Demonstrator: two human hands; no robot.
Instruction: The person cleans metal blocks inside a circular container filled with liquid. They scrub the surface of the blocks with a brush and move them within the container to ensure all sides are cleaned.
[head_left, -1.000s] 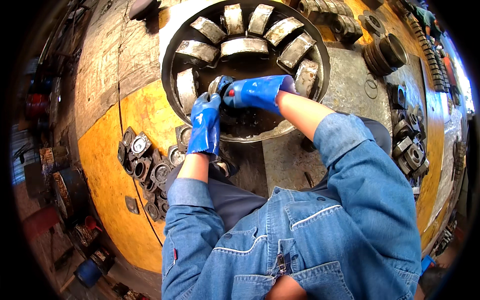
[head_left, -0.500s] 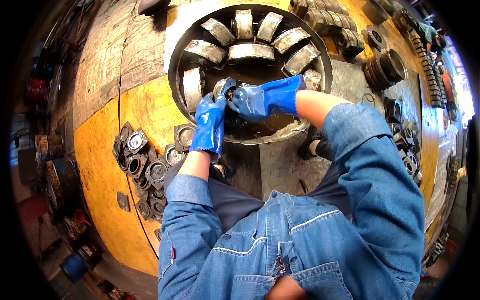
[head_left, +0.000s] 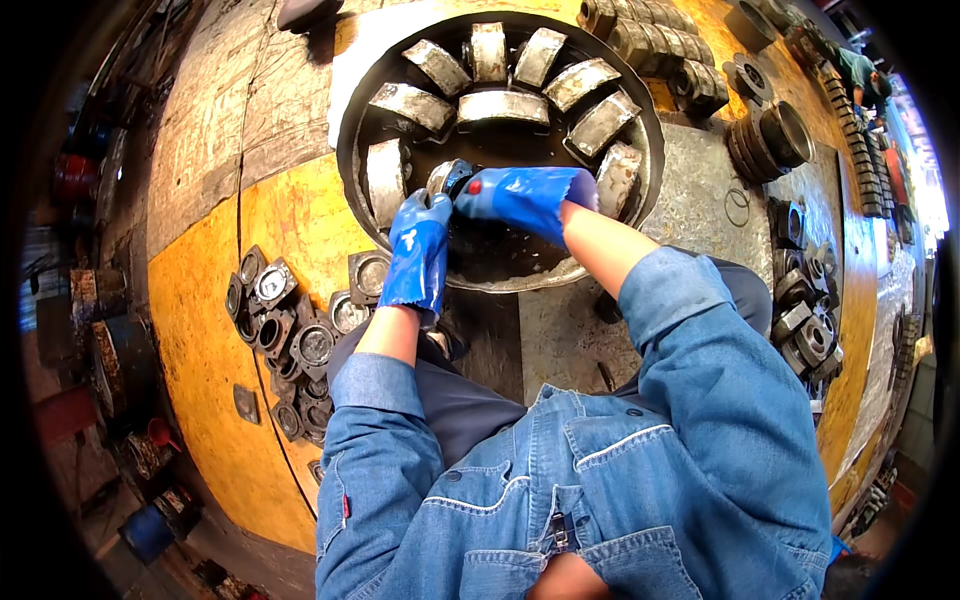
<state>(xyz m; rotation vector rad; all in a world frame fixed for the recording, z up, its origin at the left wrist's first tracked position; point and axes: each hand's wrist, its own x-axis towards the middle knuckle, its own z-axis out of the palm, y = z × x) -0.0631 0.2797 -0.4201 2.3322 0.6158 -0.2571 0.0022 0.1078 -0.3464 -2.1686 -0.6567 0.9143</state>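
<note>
Both my hands wear long blue rubber gloves and meet over the left part of a round, dark-rimmed tub (head_left: 655, 165) holding dark liquid. My left hand (head_left: 420, 222) is closed on the near side of a round-edged metal part (head_left: 444, 176), whose lower side is hidden. Against the right side of this part presses my right hand (head_left: 488, 197), its fingers curled and mostly out of sight. Whether it grips a tool or cloth I cannot tell. A curved metal block (head_left: 386, 182) stands just left of the part, and another curved block (head_left: 503, 105) lies beyond my hands.
More curved blocks (head_left: 600, 124) line the tub's far and right walls. Flanged metal rings (head_left: 315, 343) are heaped on the yellow floor board (head_left: 205, 300) at left. Metal parts (head_left: 808, 330) lie piled at right, with a stack of rings (head_left: 770, 140) farther off.
My right hand has rolled over and shifted slightly left against the metal part, its forearm swinging inward. My left hand stays nearly in place, still on the part.
</note>
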